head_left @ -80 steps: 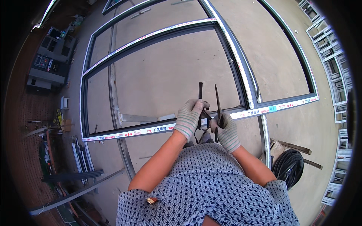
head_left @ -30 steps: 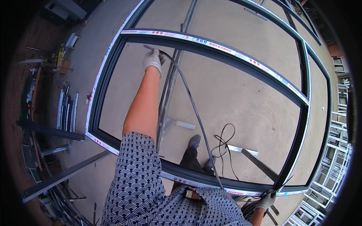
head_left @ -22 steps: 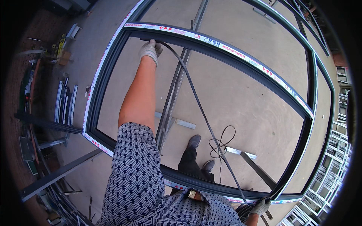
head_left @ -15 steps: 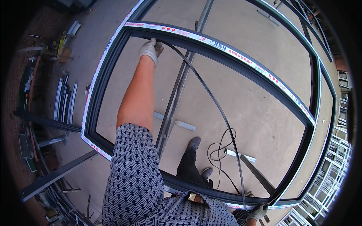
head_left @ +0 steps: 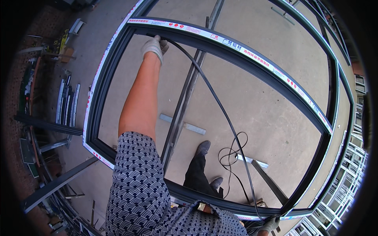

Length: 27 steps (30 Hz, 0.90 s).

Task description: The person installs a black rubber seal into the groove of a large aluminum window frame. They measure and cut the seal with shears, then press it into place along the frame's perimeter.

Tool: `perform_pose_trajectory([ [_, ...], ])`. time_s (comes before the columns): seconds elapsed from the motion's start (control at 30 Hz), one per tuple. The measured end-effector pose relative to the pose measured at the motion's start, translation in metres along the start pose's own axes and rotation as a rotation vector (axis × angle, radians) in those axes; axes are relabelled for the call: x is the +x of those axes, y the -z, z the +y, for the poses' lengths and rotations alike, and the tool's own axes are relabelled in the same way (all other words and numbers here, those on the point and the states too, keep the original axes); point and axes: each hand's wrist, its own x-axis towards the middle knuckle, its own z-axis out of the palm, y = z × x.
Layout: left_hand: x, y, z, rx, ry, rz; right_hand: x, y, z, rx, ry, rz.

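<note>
A large dark window frame [head_left: 223,44] with printed protective film on its edges lies before me. At the far left of its near opening, my gloved left hand [head_left: 154,48] has its fingers closed on a black rubber strip [head_left: 201,71], against the inner side of the crossbar. From there the strip arcs slackly across the opening to the near right edge. My gloved right hand [head_left: 270,225] is low at the frame's near right corner, next to the strip's near end. Its fingers look curled, but what they hold is hidden.
Metal support bars [head_left: 185,104] run beneath the frame. Loose loops of thin black strip [head_left: 232,151] hang near my shoes [head_left: 203,148]. Cut profiles [head_left: 67,103] lie on the left, a cardboard box [head_left: 67,54] beyond them. Stacked pale frames [head_left: 342,188] stand at the right.
The whole view has shifted slightly, so the frame sits a little higher at the far left. Both hands keep about the same places against the frame.
</note>
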Motion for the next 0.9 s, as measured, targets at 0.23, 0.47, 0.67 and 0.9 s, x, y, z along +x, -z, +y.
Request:
perform_pose_trajectory([
  [0.23, 0.006, -0.005, -0.002, -0.068, -0.012, 0.013, 0.035, 0.009, 0.037, 0.157, 0.019, -0.057],
  [0.47, 0.005, -0.011, 0.001, -0.051, 0.053, 0.025, 0.032, 0.010, 0.032, 0.095, -0.002, -0.053],
  [0.67, 0.013, -0.011, -0.007, -0.138, 0.013, 0.017, 0.014, 0.002, 0.018, 0.140, -0.018, -0.004],
  [0.9, -0.002, -0.016, -0.014, 0.045, -0.113, 0.098, 0.015, 0.000, 0.016, 0.101, -0.008, 0.032],
])
